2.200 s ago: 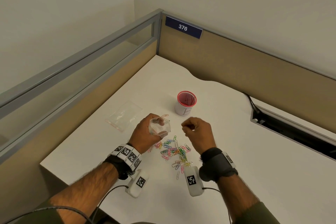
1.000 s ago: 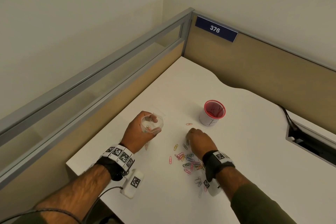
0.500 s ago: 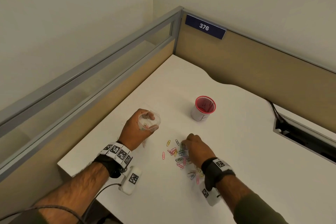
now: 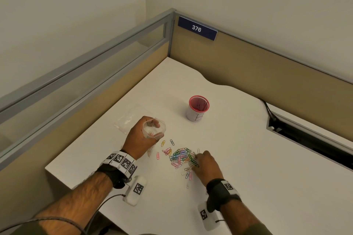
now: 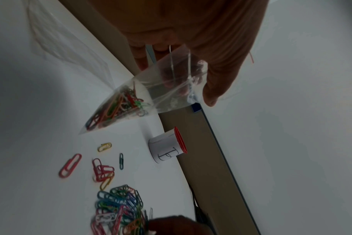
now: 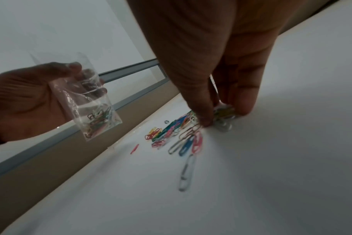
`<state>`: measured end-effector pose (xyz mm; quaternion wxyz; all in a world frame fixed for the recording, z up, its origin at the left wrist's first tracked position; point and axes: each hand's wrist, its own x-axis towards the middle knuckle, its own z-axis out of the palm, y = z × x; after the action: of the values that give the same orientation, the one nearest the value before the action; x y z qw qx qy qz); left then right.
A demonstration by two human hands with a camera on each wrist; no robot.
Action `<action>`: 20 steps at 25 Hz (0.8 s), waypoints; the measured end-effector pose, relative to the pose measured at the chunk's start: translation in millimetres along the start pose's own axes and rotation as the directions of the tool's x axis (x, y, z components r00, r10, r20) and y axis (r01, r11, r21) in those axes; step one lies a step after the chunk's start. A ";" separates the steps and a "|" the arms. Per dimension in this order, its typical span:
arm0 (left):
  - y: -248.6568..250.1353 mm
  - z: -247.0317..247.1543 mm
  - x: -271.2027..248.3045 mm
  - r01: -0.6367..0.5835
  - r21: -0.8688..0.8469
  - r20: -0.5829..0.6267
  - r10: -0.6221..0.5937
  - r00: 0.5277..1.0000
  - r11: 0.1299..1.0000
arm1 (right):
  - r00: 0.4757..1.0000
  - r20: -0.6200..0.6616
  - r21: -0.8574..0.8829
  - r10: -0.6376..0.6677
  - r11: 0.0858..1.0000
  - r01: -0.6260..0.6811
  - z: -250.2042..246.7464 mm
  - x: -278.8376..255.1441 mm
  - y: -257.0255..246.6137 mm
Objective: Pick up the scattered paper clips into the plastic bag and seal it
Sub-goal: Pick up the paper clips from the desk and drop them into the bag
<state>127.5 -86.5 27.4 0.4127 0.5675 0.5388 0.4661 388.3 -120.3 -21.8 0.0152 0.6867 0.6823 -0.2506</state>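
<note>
My left hand (image 4: 140,139) holds a small clear plastic bag (image 4: 154,129) upright above the white desk, mouth open; several coloured paper clips lie in its bottom (image 5: 115,109). The bag (image 6: 90,103) also shows in the right wrist view. A pile of coloured paper clips (image 4: 181,156) lies on the desk to the right of that hand. My right hand (image 4: 205,163) is down on the pile's right edge, thumb and fingers (image 6: 206,114) pinching a bunch of clips (image 6: 223,113). More loose clips (image 5: 69,165) are scattered nearer the left hand.
A second clear bag (image 4: 131,118) lies flat on the desk behind my left hand. A white cup with a red rim (image 4: 198,108) stands further back. Partition walls (image 4: 248,66) close the desk at the left and back; a cable slot (image 4: 309,139) opens at the right.
My right hand went from raised and closed near the bag down onto the pile, then slid toward its right edge and closed on clips. The left hand kept holding the bag.
</note>
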 end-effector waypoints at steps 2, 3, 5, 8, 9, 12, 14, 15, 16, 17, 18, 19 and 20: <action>3.2 5.1 -2.1 0.000 -0.006 0.012 0.000 1.000 1.000 | 0.999 -0.034 0.019 -0.010 1.000 0.010 -1.9 9.8 -10.3; 4.7 6.8 -3.2 -0.004 -0.006 0.013 0.004 1.000 1.000 | 0.999 -0.048 0.045 -0.006 0.999 0.008 -5.2 13.9 -12.6; 6.5 8.2 -4.7 -0.008 0.002 0.008 0.008 1.000 1.000 | 0.999 -0.039 0.089 0.000 0.996 0.003 -11.4 19.7 -13.1; 3.9 8.4 -6.1 0.001 -0.005 0.005 -0.001 1.000 1.000 | 0.993 0.083 -0.040 -0.089 0.995 0.092 -15.0 22.5 -17.5; 2.7 8.3 -7.0 0.003 -0.002 0.009 -0.003 1.000 1.000 | 0.985 0.109 -0.095 -0.130 0.985 0.141 -12.9 22.5 -20.9; 1.3 9.4 -5.8 -0.001 0.015 0.020 0.001 1.000 1.000 | 0.966 0.090 -0.177 -0.243 0.950 0.256 -1.8 25.2 -29.2; 3.1 9.9 -3.4 -0.014 0.018 0.016 0.014 1.000 1.000 | 0.954 0.048 -0.210 -0.294 0.931 0.298 2.7 26.3 -31.2; 4.2 10.4 -1.8 -0.019 0.022 0.016 0.019 1.000 1.000 | 0.953 0.040 -0.229 -0.301 0.925 0.302 3.9 26.9 -31.0; 5.1 10.7 -0.1 -0.021 0.027 0.018 0.021 1.000 0.999 | 0.953 0.038 -0.247 -0.299 0.922 0.299 4.3 27.8 -30.0; 6.1 11.3 1.6 -0.021 0.030 0.023 0.020 1.000 0.999 | 0.957 0.033 -0.258 -0.289 0.922 0.288 3.2 28.4 -28.9; 6.8 12.1 2.6 -0.018 0.031 0.026 0.018 1.000 0.999 | 0.961 0.023 -0.260 -0.275 0.927 0.271 1.6 29.6 -26.8; 7.1 12.6 3.6 -0.015 0.031 0.028 0.014 1.000 0.999 | 0.966 0.008 -0.248 -0.258 0.936 0.252 -1.2 30.3 -24.5; 6.9 13.0 4.5 -0.011 0.030 0.029 0.010 1.000 0.999 | 0.971 -0.007 -0.223 -0.237 0.947 0.230 -4.6 31.2 -21.8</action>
<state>141.7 -82.1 31.5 0.4093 0.5832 0.5367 0.4520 367.4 -88.1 -22.2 0.0500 0.5992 0.7825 -0.1616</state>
